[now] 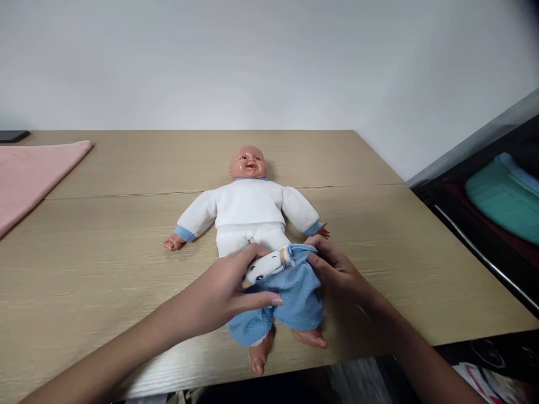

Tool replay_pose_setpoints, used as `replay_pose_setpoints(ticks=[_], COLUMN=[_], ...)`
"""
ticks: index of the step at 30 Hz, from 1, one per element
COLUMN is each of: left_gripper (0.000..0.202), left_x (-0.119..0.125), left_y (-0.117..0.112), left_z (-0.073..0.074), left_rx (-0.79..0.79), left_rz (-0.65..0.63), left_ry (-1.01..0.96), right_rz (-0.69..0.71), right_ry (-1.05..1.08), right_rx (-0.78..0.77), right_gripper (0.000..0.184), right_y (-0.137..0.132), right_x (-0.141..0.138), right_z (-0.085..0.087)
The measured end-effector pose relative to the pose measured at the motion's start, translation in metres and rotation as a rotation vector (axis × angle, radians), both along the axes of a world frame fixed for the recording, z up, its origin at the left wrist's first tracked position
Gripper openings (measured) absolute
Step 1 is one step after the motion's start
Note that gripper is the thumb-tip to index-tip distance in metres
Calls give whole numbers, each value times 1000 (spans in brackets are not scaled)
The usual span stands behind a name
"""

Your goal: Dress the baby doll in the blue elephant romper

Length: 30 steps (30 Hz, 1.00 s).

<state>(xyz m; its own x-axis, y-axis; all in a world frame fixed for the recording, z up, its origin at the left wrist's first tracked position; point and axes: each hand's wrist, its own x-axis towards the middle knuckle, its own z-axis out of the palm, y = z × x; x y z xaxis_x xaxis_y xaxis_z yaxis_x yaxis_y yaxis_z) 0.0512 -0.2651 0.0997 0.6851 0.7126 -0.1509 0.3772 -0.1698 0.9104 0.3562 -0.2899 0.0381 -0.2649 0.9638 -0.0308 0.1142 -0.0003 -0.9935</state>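
Observation:
A baby doll [251, 202] lies on its back on the wooden table, head toward the wall, in a white top with blue cuffs. Blue fleece pants [298, 292] cover its legs up to the thighs, with the feet sticking out below. A white printed strip with orange bits [266, 267] shows at the pants' upper edge, above it white cloth around the hips. My left hand [223, 289] grips the pants from the left, thumb over the front, fingers partly hidden behind the strip. Between thumb and fingers, my right hand [334, 266] pinches the right side of the waistband.
A folded pink cloth [37, 171] lies at the table's left, with a dark flat object [13, 136] behind it. Beyond the right edge, green cloth [505, 193] rests on something black. The table's near edge runs just below the doll's feet.

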Motion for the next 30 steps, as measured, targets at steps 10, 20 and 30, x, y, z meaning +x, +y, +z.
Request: replay_pose_setpoints(ticks=[10,20,30], left_gripper=[34,12,31], left_x=[-64,-61,-43], left_y=[-20,6,58], left_z=[-21,-39,-52], left_rx=[-200,336,116], left_rz=[177,279,410], left_ry=[51,-46,-158], right_rz=[96,89,-109], right_ry=[-83,-268,-184], right_rx=[-2,304,186], right_gripper=[37,21,38], right_y=[30,49,88], right_x=[-4,-27,-41], right_z=[8,21,6])
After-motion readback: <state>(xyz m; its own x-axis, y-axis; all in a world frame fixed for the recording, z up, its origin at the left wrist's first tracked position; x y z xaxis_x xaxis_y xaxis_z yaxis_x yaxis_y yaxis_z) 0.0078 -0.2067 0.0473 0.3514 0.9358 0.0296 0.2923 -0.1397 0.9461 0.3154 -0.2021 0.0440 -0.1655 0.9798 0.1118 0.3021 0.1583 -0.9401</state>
